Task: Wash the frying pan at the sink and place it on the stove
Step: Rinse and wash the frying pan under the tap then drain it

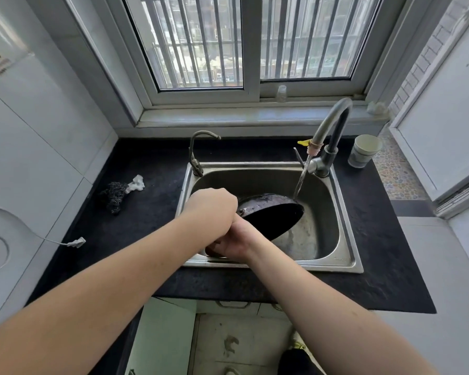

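A black frying pan [274,216] hangs tilted on its side over the steel sink [344,239], its dark inside turned toward me. Water [299,182] runs from the tall faucet [333,125] onto the pan's upper rim. My left hand [211,208] is curled in a fist over the handle where it meets the pan. Just below it, my right hand [234,242] grips the brown end of the handle at the sink's front left. Most of the handle is hidden by both hands.
A steel scourer [114,196] and a white rag [137,182] lie on the black counter [377,239] left of the sink. A paper cup [364,150] stands at the back right. A small second tap [198,152] rises at the sink's back left. A white cable end [76,242] lies at the left.
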{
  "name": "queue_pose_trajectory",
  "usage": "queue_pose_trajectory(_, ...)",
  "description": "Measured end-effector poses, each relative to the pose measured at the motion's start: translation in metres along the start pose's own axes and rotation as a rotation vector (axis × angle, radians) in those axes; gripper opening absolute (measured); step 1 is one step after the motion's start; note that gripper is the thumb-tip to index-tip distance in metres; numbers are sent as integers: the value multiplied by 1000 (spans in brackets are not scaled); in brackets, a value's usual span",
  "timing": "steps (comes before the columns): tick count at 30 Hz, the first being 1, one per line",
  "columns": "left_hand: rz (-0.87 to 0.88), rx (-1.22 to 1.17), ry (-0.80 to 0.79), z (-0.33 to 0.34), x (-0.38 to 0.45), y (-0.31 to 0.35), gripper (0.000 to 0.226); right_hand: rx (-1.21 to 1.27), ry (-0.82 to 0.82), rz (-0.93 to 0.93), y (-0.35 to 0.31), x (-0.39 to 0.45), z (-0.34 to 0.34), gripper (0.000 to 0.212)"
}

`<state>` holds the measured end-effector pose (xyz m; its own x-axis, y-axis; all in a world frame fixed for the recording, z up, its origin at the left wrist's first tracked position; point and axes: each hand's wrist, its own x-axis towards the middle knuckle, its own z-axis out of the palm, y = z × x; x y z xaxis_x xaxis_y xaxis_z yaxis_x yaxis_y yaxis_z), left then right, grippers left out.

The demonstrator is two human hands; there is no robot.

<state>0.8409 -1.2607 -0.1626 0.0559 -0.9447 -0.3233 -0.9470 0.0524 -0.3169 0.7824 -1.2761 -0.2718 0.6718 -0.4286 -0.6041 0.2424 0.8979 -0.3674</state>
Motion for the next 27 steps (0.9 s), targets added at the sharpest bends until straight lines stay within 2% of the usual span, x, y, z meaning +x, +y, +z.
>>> queue_pose_trajectory(2,25,-93,59,-3,-1,0,10,53,25,-20,-7,-4,-6,17)
queue_pose_trajectory(4,72,-248,148,-1,0,-4,17,98,47,-35,-16,-9,-11,20)
queue_pose_trajectory(9,119,-811,386,19,-6,-9,17,131,40,-70,-33,-23,-22,28)
queue_pose_trajectory(13,194,-1483,338,40,2,11,11,35,10,-117,-40,-30,-27,25)
queue_pose_trajectory(15,205,-1667,319,44,10,26,9,-12,-10,-153,-41,-30,-30,27)
queue_pose_trajectory(17,177,-1706,348,45,18,37,4,-92,8,-170,-41,-32,-33,31)
queue_pose_trajectory(22,185,-1700,377,44,38,48,17,-185,149,-151,-47,-41,-53,51)
queue_pose_trajectory(27,146,-1788,397,43,54,45,20,-210,266,-225,-57,-55,-65,24)
